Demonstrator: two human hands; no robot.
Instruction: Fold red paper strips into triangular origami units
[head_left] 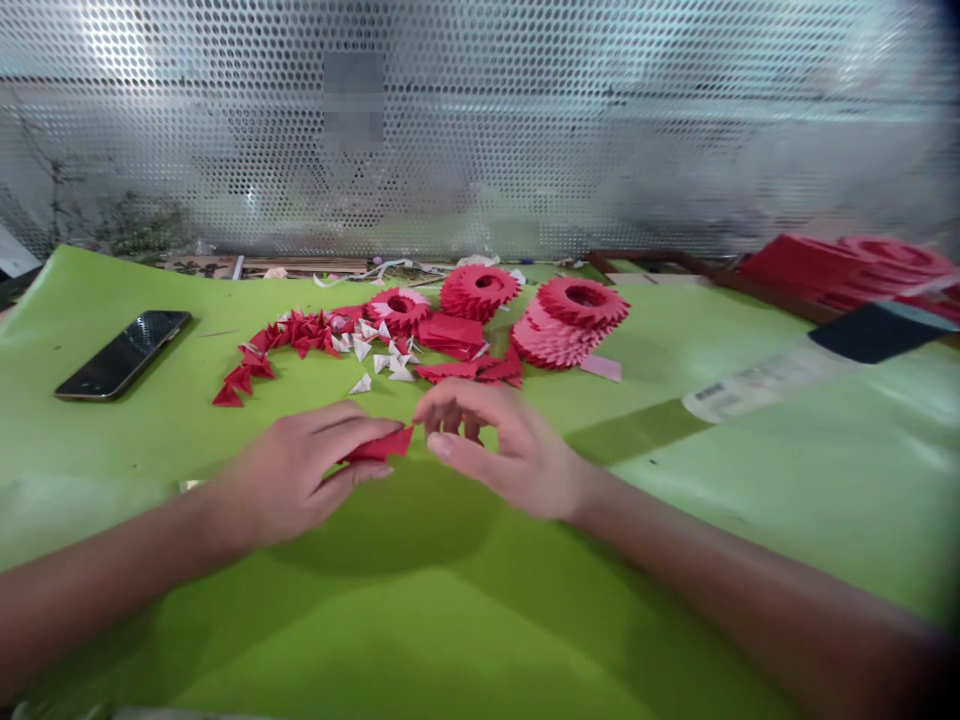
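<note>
Between the thumb and fingers of my left hand (307,470) is a folded piece of red paper (386,447), its pointed end sticking out to the right. Part of the paper is covered by the fingers. My right hand (502,440) hovers just right of that tip, fingers curled and thumb apart, with nothing visible between them. Beyond the hands lie a row of red folded paper triangles (300,332), several white folded triangles (390,360) and a stack of red paper pieces (450,334).
Round paper rings stand farther back: a red and pink one (568,325), a red one (480,290) and a red and white one (397,308). A phone (126,355) lies left on the green table cover (450,640). More red paper (810,268) is at far right, behind a dark-ended clear roll (772,385).
</note>
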